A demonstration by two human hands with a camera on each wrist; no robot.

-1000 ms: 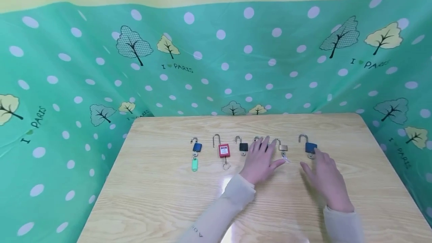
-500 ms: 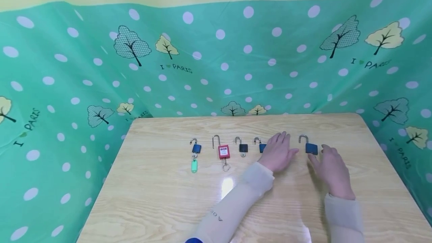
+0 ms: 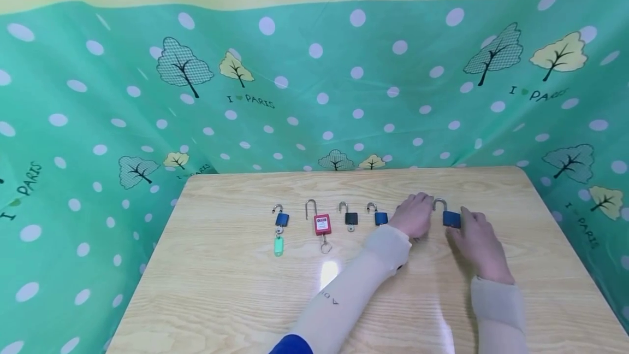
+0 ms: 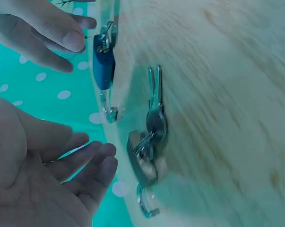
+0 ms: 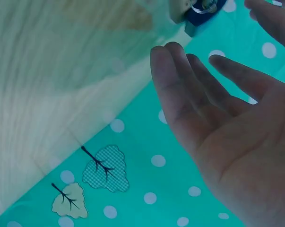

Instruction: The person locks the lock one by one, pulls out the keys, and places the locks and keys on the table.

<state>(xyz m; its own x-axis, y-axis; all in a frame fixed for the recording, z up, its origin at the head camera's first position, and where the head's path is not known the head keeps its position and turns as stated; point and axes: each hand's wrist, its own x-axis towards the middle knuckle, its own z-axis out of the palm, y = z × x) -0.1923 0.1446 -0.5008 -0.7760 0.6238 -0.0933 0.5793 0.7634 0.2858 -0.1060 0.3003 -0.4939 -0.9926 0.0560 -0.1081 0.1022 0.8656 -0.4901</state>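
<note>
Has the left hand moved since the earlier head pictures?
Yes: in the head view, the left hand has moved right, farther from the red padlock.

The left forearm (image 3: pixel 351 285) slants far and right; the left hand (image 3: pixel 414 215) seems loosely bent, the right hand (image 3: pixel 479 246) just right of it.
</note>
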